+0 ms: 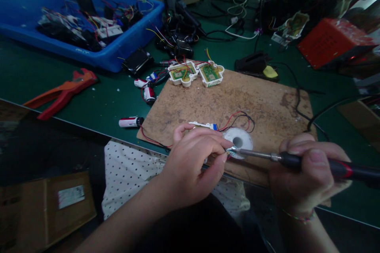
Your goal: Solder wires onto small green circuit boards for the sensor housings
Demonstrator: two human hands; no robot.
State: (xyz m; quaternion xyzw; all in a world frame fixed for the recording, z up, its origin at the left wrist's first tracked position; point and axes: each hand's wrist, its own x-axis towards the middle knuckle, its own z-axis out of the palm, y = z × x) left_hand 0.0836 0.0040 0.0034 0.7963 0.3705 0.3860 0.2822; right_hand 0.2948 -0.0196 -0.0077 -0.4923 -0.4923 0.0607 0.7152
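Note:
In my right hand (311, 170) is a soldering iron (297, 162), gripped like a pen and pointing left. Its tip reaches the fingertips of my left hand (198, 158), beside a white solder spool (243, 142). The left thumb and index finger are pinched together at the tip, on something small that I cannot make out. Partly hidden behind my left fingers lies a white-edged case (203, 125) with a blue part at its right end. Red and black wires (242, 116) curl from it over the brown board (267, 99).
Two white housings with green circuit boards (211, 73) sit at the board's back edge. Batteries (130, 121) and orange pliers (63, 93) lie to the left. A blue bin (109, 57) holds wired parts. An iron stand (252, 63) and a red box (335, 41) are at the right.

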